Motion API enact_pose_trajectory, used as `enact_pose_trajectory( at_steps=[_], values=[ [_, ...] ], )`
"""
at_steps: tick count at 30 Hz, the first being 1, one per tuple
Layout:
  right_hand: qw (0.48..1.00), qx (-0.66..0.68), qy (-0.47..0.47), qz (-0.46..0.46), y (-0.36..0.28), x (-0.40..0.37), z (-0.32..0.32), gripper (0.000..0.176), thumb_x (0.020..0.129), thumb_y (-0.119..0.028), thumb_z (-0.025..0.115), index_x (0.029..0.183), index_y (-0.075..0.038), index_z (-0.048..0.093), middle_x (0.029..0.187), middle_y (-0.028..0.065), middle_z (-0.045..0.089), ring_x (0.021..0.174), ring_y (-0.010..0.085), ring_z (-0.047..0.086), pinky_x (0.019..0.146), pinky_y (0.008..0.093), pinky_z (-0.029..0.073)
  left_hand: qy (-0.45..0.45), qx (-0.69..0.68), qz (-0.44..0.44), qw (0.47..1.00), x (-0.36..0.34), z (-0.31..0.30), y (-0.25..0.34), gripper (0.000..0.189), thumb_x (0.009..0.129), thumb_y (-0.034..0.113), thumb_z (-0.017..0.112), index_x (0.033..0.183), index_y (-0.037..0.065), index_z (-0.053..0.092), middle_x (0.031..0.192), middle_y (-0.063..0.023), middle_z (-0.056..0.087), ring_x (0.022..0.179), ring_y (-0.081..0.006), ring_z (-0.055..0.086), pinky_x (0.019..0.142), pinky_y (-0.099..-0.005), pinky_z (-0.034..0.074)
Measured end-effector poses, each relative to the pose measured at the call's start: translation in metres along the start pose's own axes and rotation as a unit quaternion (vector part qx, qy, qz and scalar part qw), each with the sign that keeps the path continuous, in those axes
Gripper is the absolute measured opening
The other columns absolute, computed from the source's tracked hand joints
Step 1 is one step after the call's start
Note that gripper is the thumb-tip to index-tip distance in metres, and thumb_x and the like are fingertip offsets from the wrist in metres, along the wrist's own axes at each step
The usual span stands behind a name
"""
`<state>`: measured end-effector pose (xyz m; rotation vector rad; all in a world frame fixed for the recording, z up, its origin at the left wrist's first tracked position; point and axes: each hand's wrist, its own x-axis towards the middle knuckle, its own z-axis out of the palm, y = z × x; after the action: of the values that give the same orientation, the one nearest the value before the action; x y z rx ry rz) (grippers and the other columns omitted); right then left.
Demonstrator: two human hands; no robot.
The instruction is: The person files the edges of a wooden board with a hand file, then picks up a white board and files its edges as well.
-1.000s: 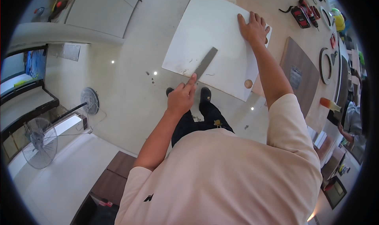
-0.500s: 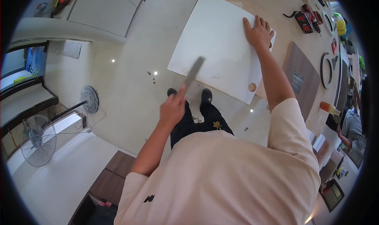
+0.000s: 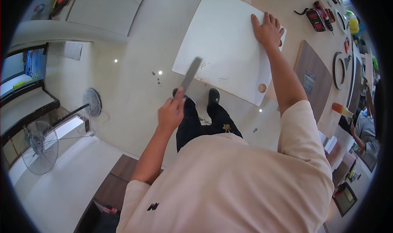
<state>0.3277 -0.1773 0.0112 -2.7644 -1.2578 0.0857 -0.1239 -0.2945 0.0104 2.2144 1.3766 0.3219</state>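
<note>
In my left hand (image 3: pixel 171 112) is a long, flat grey metal file (image 3: pixel 191 76), its fingers wrapped round the near end. The file points up and away, its far end over the near left edge of a white board (image 3: pixel 229 40). The handle is hidden by the hand. My right hand (image 3: pixel 268 30) lies flat on the board's right side with its fingers spread. Thin curled shavings lie on the board near the file tip. A round hole (image 3: pixel 262 88) is at the board's near right corner, and another is partly hidden by my right hand.
The board lies on a wooden worktable (image 3: pixel 292 18). Right of it are a brown panel (image 3: pixel 315 71), a red-and-black cordless drill (image 3: pixel 321 18), a ring-shaped piece (image 3: pixel 339 70) and a glue bottle (image 3: pixel 342 110). A fan (image 3: pixel 40 145) stands left. Another person (image 3: pixel 364 130) is far right.
My left hand and the file have moved left and slightly toward my body along the board's near edge. More curled shavings show on the board. My right hand stays in place.
</note>
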Motion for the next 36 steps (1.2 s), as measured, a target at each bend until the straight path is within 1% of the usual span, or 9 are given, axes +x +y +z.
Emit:
enact_pose_trajectory(
  at_steps=[5,10,15,18,21,24,27,33,36],
  values=[
    [1.000,-0.004,0.008,0.004,0.003,0.000,0.000,0.082,0.097,-0.068,0.039,0.155,-0.010,0.037,0.161,0.0085,0.036,0.153,0.0316,0.022,0.122,0.0611,0.011,0.005,-0.006,0.045,0.999,0.043,0.020,0.042,0.055,0.094,0.021,0.068,0.148,0.026,0.054,0.075,-0.0101,0.061,0.060,-0.0321,0.061,0.055,-0.0418,0.053],
    [1.000,0.002,0.008,0.002,0.003,-0.002,0.002,0.082,0.097,-0.067,0.039,0.155,-0.010,0.037,0.160,0.0092,0.037,0.152,0.0325,0.023,0.122,0.0612,0.011,0.001,-0.024,-0.008,1.000,0.000,0.001,0.006,0.051,0.097,0.026,0.064,0.147,0.031,0.054,0.077,-0.0099,0.061,0.062,-0.0332,0.062,0.060,-0.0437,0.055],
    [1.000,0.007,0.011,-0.010,0.001,-0.002,-0.001,0.081,0.097,-0.067,0.039,0.155,-0.010,0.037,0.160,0.0087,0.037,0.152,0.0327,0.024,0.122,0.0626,0.010,-0.013,-0.020,0.024,0.999,0.056,0.014,0.047,0.052,0.096,0.024,0.066,0.146,0.029,0.055,0.076,-0.0102,0.061,0.063,-0.0328,0.063,0.058,-0.0423,0.054],
    [1.000,0.003,-0.009,0.003,-0.001,0.000,-0.005,0.082,0.097,-0.067,0.039,0.155,-0.010,0.037,0.160,0.0092,0.037,0.152,0.0327,0.024,0.122,0.0627,0.010,0.014,-0.004,0.024,1.000,0.028,0.013,0.019,0.050,0.097,0.025,0.065,0.146,0.030,0.055,0.076,-0.0100,0.062,0.064,-0.0330,0.064,0.059,-0.0433,0.053],
    [1.000,0.012,0.019,-0.007,0.002,-0.001,0.002,0.082,0.096,-0.068,0.039,0.155,-0.010,0.037,0.160,0.0097,0.037,0.152,0.0329,0.024,0.122,0.0621,0.010,-0.009,-0.026,-0.036,0.999,-0.009,-0.004,-0.008,0.047,0.099,0.029,0.062,0.145,0.033,0.055,0.078,-0.0102,0.063,0.064,-0.0335,0.064,0.061,-0.0463,0.053],
    [1.000,0.009,0.008,0.006,-0.002,-0.001,-0.001,0.083,0.096,-0.068,0.039,0.155,-0.010,0.036,0.161,0.0097,0.036,0.153,0.0328,0.023,0.122,0.0619,0.010,0.013,-0.050,0.006,0.999,0.031,0.016,0.020,0.048,0.099,0.029,0.062,0.146,0.032,0.054,0.077,-0.0104,0.062,0.064,-0.0333,0.064,0.059,-0.0464,0.053],
    [1.000,0.004,0.003,0.000,0.002,0.001,-0.001,0.082,0.096,-0.067,0.039,0.156,-0.011,0.036,0.162,0.0088,0.036,0.153,0.0316,0.022,0.122,0.0618,0.010,-0.036,-0.001,0.037,0.999,0.052,0.021,0.054,0.051,0.098,0.030,0.063,0.148,0.033,0.052,0.075,-0.0104,0.059,0.063,-0.0332,0.063,0.059,-0.0461,0.053],
    [1.000,0.015,0.007,-0.004,0.003,0.000,0.001,0.082,0.096,-0.068,0.039,0.155,-0.011,0.037,0.161,0.0077,0.036,0.153,0.0312,0.022,0.123,0.0617,0.009,-0.033,-0.010,0.008,0.999,-0.050,0.004,0.020,0.050,0.097,0.028,0.065,0.146,0.030,0.054,0.075,-0.0086,0.057,0.061,-0.0330,0.062,0.054,-0.0433,0.053],
    [1.000,0.019,0.011,-0.009,0.002,0.000,0.000,0.081,0.097,-0.067,0.039,0.155,-0.011,0.038,0.161,0.0081,0.037,0.153,0.0321,0.022,0.123,0.0614,0.009,-0.028,-0.016,0.018,0.999,-0.036,0.029,0.028,0.051,0.097,0.028,0.065,0.146,0.028,0.054,0.077,-0.0090,0.058,0.061,-0.0329,0.062,0.054,-0.0438,0.053]
  ],
)
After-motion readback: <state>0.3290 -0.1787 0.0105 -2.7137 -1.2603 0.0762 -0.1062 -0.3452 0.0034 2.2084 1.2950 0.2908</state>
